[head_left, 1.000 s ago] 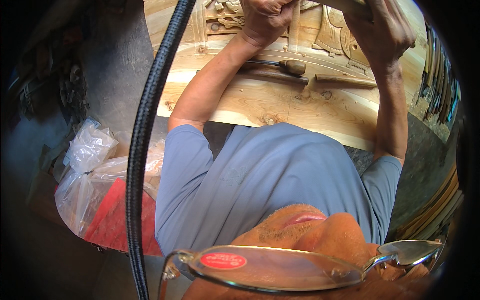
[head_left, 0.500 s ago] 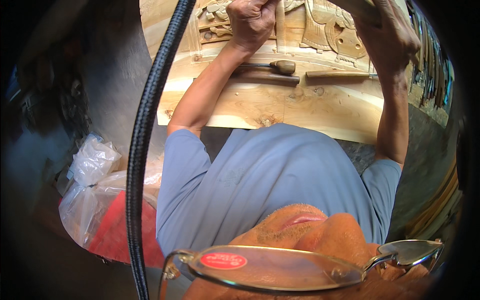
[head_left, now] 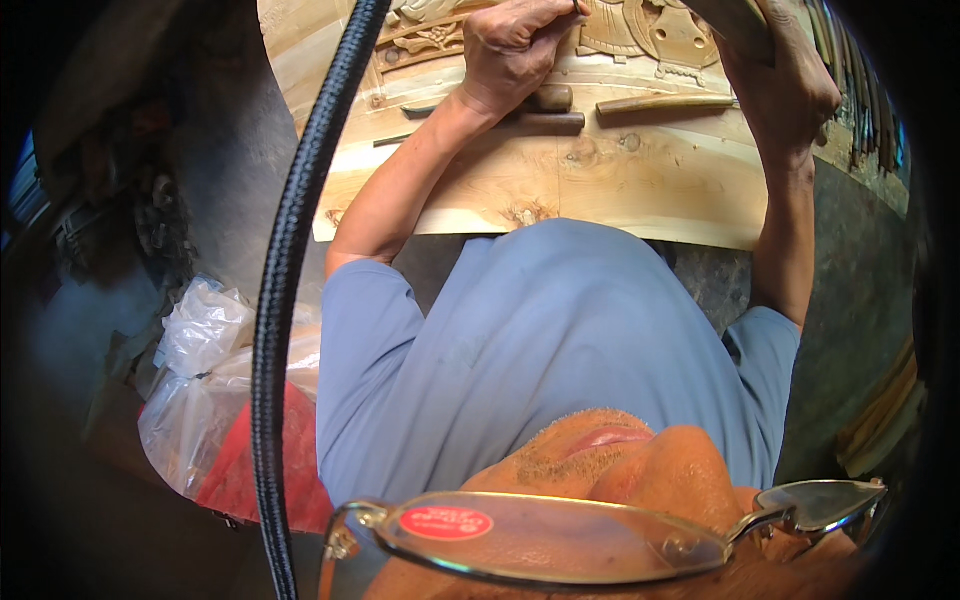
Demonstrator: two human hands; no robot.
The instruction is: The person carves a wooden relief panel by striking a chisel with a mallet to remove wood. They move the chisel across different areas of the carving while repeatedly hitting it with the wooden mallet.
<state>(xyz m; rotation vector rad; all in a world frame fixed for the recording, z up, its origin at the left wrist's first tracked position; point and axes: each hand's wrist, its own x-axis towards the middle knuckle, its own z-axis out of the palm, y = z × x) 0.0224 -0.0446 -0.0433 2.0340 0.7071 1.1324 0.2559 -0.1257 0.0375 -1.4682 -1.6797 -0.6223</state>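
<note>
At the top of the view, my left hand (head_left: 510,60) is closed around a thin dark tool (head_left: 578,8) over the relief carving (head_left: 650,35) on a pale wooden board (head_left: 660,195). My right hand (head_left: 785,95) grips a thick wooden tool (head_left: 735,22), partly out of frame, at the board's right side. Below my hands lie a tool with a bulbous handle (head_left: 550,98), a long slim tool (head_left: 540,121) and another wooden-handled tool (head_left: 660,104), all on the board.
Many carving tools (head_left: 865,110) lie at the far right. A clear plastic bag (head_left: 200,330) and red item (head_left: 250,460) are at lower left. A braided black hose (head_left: 300,230) crosses the left side. Long strips (head_left: 880,400) stand at lower right.
The board, its carving and the tools on it appear higher and further left in the view. My left hand has shifted left and slightly down relative to the frame; both hands keep their grips.
</note>
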